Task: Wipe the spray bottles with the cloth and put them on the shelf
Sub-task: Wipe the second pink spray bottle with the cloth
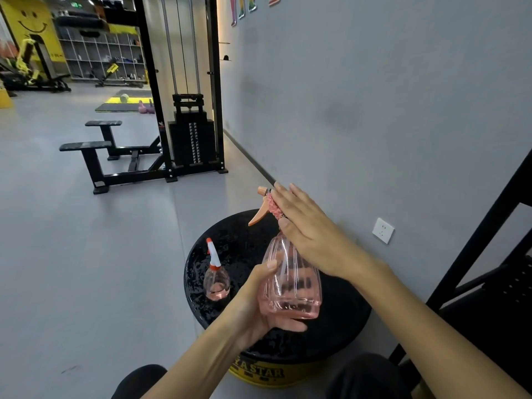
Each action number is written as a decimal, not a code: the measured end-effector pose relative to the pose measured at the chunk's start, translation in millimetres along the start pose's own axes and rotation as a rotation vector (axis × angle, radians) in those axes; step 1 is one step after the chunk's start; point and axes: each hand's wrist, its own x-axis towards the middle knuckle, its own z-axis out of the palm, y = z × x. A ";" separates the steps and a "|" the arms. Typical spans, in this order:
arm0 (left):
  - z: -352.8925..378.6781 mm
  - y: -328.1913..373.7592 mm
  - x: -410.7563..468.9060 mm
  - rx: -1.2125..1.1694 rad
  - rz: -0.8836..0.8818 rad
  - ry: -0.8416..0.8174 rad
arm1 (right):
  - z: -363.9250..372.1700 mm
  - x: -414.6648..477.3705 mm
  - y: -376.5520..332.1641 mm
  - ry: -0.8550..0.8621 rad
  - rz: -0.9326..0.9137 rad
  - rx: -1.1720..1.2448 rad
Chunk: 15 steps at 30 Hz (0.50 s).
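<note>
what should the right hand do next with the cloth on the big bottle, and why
Probably slide the right hand and cloth down from the trigger head onto the ribbed body of the large spray bottle. The cloth sits only at the neck under flat fingers, while the left hand grips the base steady.

The near spray bottle is glossy, ribbed, clear pink plastic; the cloth looks nubbly; the round black stand is shiny and rough-grained.
</note>
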 end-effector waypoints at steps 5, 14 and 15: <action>-1.6 1.6 1.6 -0.005 0.015 0.014 | 7.3 -17.6 -8.3 0.064 -0.030 0.138; -1.2 2.6 3.0 0.054 0.046 0.056 | 15.1 -30.3 -12.9 0.379 -0.032 0.342; -1.2 2.8 3.2 0.060 0.045 0.057 | 15.8 -30.7 -13.3 0.418 -0.024 0.359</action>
